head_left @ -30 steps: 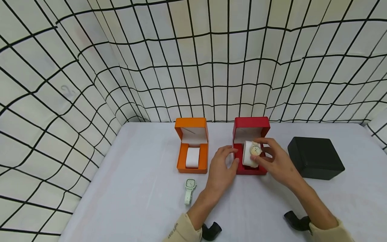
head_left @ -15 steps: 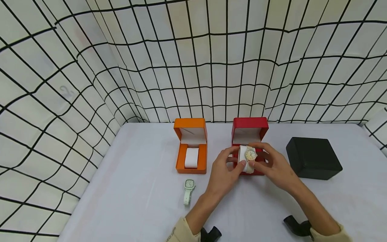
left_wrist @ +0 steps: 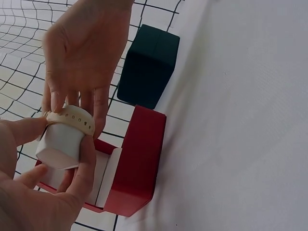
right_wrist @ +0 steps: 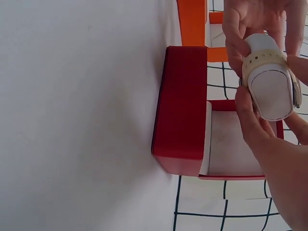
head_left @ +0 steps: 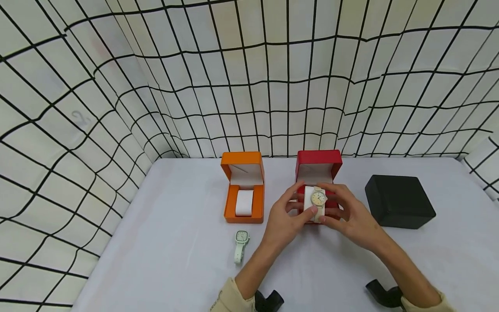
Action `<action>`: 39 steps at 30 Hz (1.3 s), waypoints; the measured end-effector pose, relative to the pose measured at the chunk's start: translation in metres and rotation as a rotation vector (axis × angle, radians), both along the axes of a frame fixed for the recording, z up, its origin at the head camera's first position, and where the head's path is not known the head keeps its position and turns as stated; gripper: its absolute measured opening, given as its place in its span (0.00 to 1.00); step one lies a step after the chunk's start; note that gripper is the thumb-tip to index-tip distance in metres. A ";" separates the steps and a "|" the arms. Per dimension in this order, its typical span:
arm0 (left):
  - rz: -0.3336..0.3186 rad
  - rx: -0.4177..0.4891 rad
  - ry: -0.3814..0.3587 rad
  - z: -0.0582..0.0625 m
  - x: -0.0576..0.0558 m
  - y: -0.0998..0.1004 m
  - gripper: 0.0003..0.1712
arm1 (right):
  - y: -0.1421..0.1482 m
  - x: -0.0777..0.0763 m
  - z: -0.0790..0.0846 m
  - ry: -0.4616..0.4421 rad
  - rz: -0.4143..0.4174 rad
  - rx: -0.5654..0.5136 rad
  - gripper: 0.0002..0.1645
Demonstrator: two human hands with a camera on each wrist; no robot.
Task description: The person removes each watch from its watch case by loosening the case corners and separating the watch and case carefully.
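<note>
A cream wristwatch (head_left: 319,198) is strapped round a white watch cushion (left_wrist: 58,147), and both hands hold the pair over the open red watch box (head_left: 319,157). My left hand (head_left: 283,222) grips the cushion from the left, its thumb near the lower strap. From the right, my right hand (head_left: 355,216) pinches the watch with thumb and fingers. The right wrist view shows the strap (right_wrist: 262,58) circling the cushion, with fingers on both sides. Most of the box's inside is hidden behind the hands in the head view.
An open orange watch box (head_left: 243,218) with its own white cushion stands left of the red one. A pale green watch (head_left: 241,242) lies in front of it. To the right sits a closed black box (head_left: 400,201). Black wire mesh borders the white table.
The watch and cushion have shifted left and a little toward the person. My left hand, earlier at the box's left side, now grips the cushion too.
</note>
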State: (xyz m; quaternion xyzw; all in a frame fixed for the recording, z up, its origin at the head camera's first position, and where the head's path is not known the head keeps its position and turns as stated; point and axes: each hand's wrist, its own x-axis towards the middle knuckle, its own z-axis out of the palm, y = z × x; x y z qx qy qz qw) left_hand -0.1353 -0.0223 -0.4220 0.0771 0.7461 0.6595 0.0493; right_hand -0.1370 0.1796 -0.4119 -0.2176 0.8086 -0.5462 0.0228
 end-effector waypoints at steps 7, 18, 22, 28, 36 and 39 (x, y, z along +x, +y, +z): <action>-0.035 0.027 0.005 0.002 0.000 -0.003 0.36 | -0.005 0.004 -0.002 0.032 -0.042 0.067 0.50; -0.050 0.036 -0.036 0.004 -0.001 -0.006 0.34 | -0.008 0.009 -0.007 0.060 -0.109 0.049 0.48; -0.057 0.039 -0.025 0.003 -0.002 -0.006 0.34 | -0.008 0.009 -0.007 0.083 -0.123 0.055 0.47; -0.054 0.035 -0.031 0.003 -0.003 -0.006 0.34 | -0.008 0.009 -0.008 0.104 -0.138 0.052 0.46; -0.047 0.024 -0.051 0.004 -0.002 -0.006 0.34 | -0.009 0.009 -0.010 0.115 -0.158 0.058 0.46; -0.042 0.016 -0.048 0.004 -0.002 -0.006 0.34 | -0.009 0.010 -0.011 0.114 -0.161 0.064 0.47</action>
